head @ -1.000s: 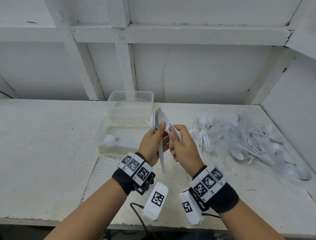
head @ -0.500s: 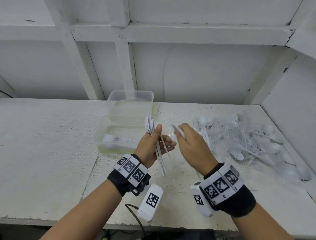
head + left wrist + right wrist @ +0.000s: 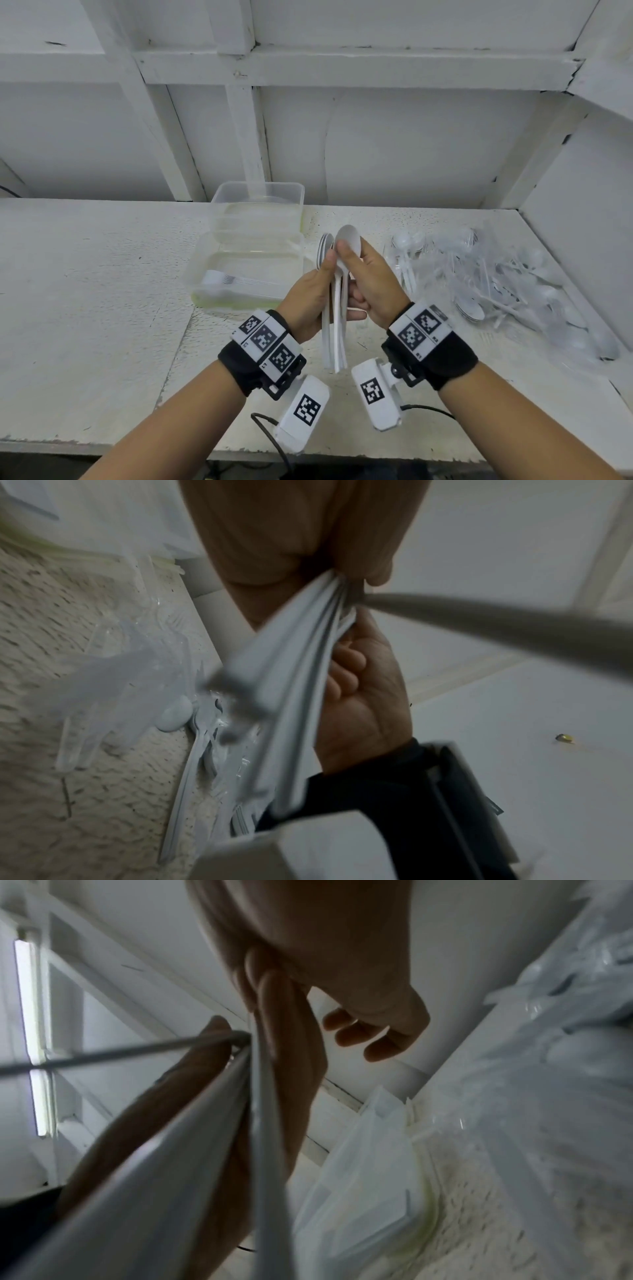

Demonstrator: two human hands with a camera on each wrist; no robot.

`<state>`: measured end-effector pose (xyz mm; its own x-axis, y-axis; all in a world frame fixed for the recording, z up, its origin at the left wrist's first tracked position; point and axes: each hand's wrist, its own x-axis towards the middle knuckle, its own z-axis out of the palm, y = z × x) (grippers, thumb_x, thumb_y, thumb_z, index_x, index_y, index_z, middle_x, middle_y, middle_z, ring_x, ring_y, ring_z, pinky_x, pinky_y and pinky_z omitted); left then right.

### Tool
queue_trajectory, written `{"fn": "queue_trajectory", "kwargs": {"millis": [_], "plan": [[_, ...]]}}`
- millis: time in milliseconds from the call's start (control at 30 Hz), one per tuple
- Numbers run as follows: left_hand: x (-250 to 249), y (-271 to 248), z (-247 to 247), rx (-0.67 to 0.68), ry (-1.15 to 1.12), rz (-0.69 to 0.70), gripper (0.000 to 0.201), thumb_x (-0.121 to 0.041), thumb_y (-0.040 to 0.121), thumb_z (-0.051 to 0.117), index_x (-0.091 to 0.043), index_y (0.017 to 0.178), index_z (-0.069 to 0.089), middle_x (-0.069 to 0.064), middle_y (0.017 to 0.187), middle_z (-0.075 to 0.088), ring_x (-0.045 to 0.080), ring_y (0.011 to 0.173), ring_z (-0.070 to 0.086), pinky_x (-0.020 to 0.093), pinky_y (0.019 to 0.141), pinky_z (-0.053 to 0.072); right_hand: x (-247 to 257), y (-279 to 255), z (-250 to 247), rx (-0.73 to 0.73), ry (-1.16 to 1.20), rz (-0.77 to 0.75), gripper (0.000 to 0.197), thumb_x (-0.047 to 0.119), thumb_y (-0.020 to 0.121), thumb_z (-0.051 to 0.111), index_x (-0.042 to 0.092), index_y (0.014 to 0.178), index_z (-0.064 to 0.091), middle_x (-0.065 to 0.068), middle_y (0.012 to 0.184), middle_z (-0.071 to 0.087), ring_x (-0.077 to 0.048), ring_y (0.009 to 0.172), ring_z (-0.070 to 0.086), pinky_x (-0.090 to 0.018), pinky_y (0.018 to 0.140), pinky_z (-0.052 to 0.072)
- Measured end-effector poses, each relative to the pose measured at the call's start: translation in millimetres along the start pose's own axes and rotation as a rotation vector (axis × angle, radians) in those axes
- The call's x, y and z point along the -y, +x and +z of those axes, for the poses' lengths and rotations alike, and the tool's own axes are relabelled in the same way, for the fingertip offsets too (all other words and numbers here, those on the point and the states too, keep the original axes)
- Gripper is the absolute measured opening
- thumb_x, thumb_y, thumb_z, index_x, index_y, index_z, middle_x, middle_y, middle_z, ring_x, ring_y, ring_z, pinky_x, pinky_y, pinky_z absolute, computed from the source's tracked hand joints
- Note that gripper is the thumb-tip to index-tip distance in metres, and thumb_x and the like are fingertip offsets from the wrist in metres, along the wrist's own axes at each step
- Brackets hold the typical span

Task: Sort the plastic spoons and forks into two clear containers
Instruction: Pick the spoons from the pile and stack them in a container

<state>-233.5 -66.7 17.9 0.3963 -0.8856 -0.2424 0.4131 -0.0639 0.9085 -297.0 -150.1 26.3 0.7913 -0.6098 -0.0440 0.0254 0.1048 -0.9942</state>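
Note:
My left hand [image 3: 317, 296] grips a stack of white plastic spoons [image 3: 334, 329], bowls up and handles hanging down. My right hand [image 3: 373, 284] pinches one more white spoon [image 3: 349, 241] and holds it against the right side of that stack. In the left wrist view the bundled handles [image 3: 291, 669] fan out under my left hand, with the right hand [image 3: 363, 696] beside them. Two clear containers stand behind my left hand. The near container [image 3: 200, 274] holds a few white forks [image 3: 222, 279]. The far container [image 3: 257, 192] looks empty.
A loose pile of spoons and forks in clear wrappers [image 3: 496, 281] covers the table's right side up to the side wall. The white table [image 3: 85, 291] stretches left of the containers. A wall with white beams stands behind them.
My right hand drew a little to the right, then came back to the stack with a single spoon. Both hands now meet slightly higher, with the stack upright.

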Motion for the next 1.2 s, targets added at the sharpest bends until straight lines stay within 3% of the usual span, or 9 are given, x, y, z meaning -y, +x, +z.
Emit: {"fn": "queue_trajectory", "kwargs": {"millis": [100, 267, 367, 467, 633, 733, 867, 1033, 1200], "plan": [[-1, -1, -1, 0.02, -0.005, 0.0, 0.058, -0.057, 0.075, 0.043, -0.005, 0.096, 0.06, 0.007, 0.056, 0.058, 0.017, 0.048, 0.06, 0.03, 0.055, 0.057, -9, 3, 2, -0.035, -0.051, -0.003, 0.012, 0.029, 0.093, 0.052, 0.034, 0.098, 0.042, -0.012, 0.096, 0.051, -0.009, 0.034, 0.044, -0.02, 0.031, 0.036], [-4, -8, -5, 0.046, 0.023, -0.061, 0.051, -0.052, 0.074, 0.046, -0.005, 0.093, 0.052, 0.004, 0.044, 0.054, 0.014, 0.034, 0.051, 0.023, 0.042, 0.049, -6, 9, -15, 0.146, -0.1, -0.002, 0.026, 0.017, 0.096, 0.048, 0.034, 0.115, 0.049, -0.004, 0.108, 0.06, -0.014, 0.09, 0.061, -0.031, 0.079, 0.05], [1, -11, 1, 0.122, 0.129, -0.072, 0.049, -0.051, 0.077, 0.042, -0.006, 0.096, 0.051, 0.002, 0.038, 0.05, 0.012, 0.03, 0.049, 0.022, 0.04, 0.049, 4, 7, -18, 0.281, -0.073, 0.028, 0.023, 0.014, 0.099, 0.037, 0.026, 0.105, 0.056, 0.003, 0.083, 0.057, -0.005, 0.066, 0.055, -0.02, 0.061, 0.046], [4, -14, 7, 0.168, 0.142, -0.096, 0.037, -0.044, 0.082, 0.042, -0.008, 0.088, 0.048, 0.002, 0.036, 0.047, 0.012, 0.028, 0.047, 0.022, 0.039, 0.048, 12, 1, -16, 0.332, -0.157, -0.015, 0.023, 0.031, 0.089, 0.033, 0.023, 0.096, 0.053, -0.001, 0.07, 0.045, -0.008, 0.047, 0.035, -0.017, 0.045, 0.03], [1, -9, 5, 0.109, 0.266, -0.091, 0.037, -0.037, 0.093, 0.044, -0.006, 0.073, 0.048, -0.001, 0.032, 0.041, 0.01, 0.025, 0.041, 0.02, 0.035, 0.043, 23, -1, -21, 0.231, -0.515, -0.155, 0.038, 0.052, 0.094, 0.034, 0.017, 0.095, 0.049, -0.013, 0.07, 0.057, -0.008, 0.052, 0.05, -0.019, 0.056, 0.042], [3, -9, 2, 0.106, 0.318, -0.071, 0.039, -0.041, 0.087, 0.05, -0.007, 0.067, 0.048, -0.001, 0.032, 0.039, 0.01, 0.024, 0.036, 0.017, 0.034, 0.036, 31, 1, -28, 0.231, -0.624, -0.164, 0.024, 0.039, 0.095, 0.046, 0.015, 0.093, 0.048, 0.003, 0.059, 0.053, 0.0, 0.049, 0.047, -0.013, 0.055, 0.039], [7, -12, 6, 0.178, 0.326, -0.09, 0.039, -0.042, 0.085, 0.051, -0.009, 0.067, 0.044, -0.003, 0.036, 0.034, 0.011, 0.028, 0.032, 0.017, 0.038, 0.035, 35, 2, -27, 0.331, -0.742, -0.138, 0.025, 0.032, 0.096, 0.043, 0.022, 0.074, 0.046, 0.003, 0.066, 0.049, -0.01, 0.063, 0.043, -0.025, 0.064, 0.036], [5, -15, -2, 0.356, 0.102, -0.209, 0.025, -0.034, 0.086, 0.047, -0.01, 0.083, 0.049, -0.003, 0.048, 0.041, 0.011, 0.042, 0.044, 0.023, 0.047, 0.044, 37, 4, -26, 0.358, -0.615, -0.006, 0.022, 0.022, 0.096, 0.039, 0.019, 0.074, 0.04, 0.007, 0.065, 0.043, -0.007, 0.06, 0.036, -0.021, 0.06, 0.032], [0, -13, -11, 0.344, 0.027, -0.166, 0.035, -0.032, 0.092, 0.053, -0.013, 0.066, 0.066, -0.002, 0.052, 0.05, 0.011, 0.05, 0.054, 0.022, 0.054, 0.048, 37, 7, -21, 0.358, -0.53, -0.027, 0.021, 0.035, 0.099, 0.034, 0.019, 0.086, 0.04, 0.006, 0.076, 0.042, 0.004, 0.061, 0.041, -0.017, 0.063, 0.031]]}}
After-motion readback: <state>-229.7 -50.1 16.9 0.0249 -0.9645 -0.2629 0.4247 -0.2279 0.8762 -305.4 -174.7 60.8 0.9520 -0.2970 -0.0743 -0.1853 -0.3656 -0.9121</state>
